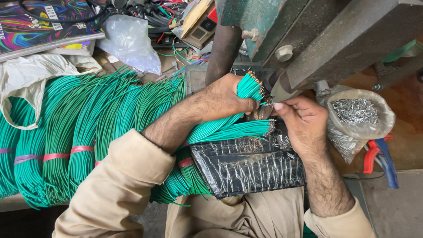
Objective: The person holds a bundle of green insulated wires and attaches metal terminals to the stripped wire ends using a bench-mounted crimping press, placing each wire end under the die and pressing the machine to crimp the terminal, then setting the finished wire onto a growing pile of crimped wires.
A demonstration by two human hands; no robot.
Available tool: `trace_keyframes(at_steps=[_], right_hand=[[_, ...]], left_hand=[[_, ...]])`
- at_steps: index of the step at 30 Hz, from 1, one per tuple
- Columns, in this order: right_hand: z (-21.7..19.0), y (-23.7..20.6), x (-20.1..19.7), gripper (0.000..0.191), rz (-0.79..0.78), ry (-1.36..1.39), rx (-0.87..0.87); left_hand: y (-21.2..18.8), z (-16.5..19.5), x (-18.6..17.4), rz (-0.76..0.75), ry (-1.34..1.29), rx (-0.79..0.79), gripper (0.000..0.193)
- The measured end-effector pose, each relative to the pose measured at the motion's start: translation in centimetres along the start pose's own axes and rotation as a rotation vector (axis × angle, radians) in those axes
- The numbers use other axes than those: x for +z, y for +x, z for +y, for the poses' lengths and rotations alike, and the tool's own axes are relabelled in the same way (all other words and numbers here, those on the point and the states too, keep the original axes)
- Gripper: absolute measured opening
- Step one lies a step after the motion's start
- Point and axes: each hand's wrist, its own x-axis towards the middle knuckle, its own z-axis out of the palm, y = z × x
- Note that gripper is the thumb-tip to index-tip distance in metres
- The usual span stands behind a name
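Gripped in the left hand [224,98], a bundle of green wires [246,88] fans toward the press [308,39]. Right hand [299,119] pinches one small terminal [269,104] at the wire tips, above the black wrapped pad [246,165]; seating it squarely looks like the next need.

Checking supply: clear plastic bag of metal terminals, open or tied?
Open: the clear plastic bag has its mouth spread wide, small silver metal terminals exposed inside.

Workbench [398,207] under green wire bundles [88,128]
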Motion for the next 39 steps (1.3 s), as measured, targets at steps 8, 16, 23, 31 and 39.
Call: trace_keyframes(at_steps=[8,16,23,31,39], right_hand=[[0.3,0.1,0.0,0.017,-0.022,-0.046,-0.006],[0.6,0.1,-0.4,0.015,-0.001,-0.161,0.003],[-0.5,-0.6,-0.2,0.015,-0.024,0.006,-0.013],[-4.5,-2.8,-3.8,0.019,-0.256,-0.660,0.015],[-0.6,-3.7,-4.1,0.011,-0.081,-0.356,-0.033]], left_hand=[[0.1,-0.1,0.1,0.002,-0.026,-0.016,0.018],[0.0,0.0,0.2,0.010,-0.032,-0.033,0.019],[0.0,-0.3,0.2,-0.002,-0.054,-0.061,0.017],[0.3,-1.1,0.4,-0.007,-0.049,0.015,0.019],[0.5,-0.7,0.4,-0.018,-0.052,-0.005,0.013]])
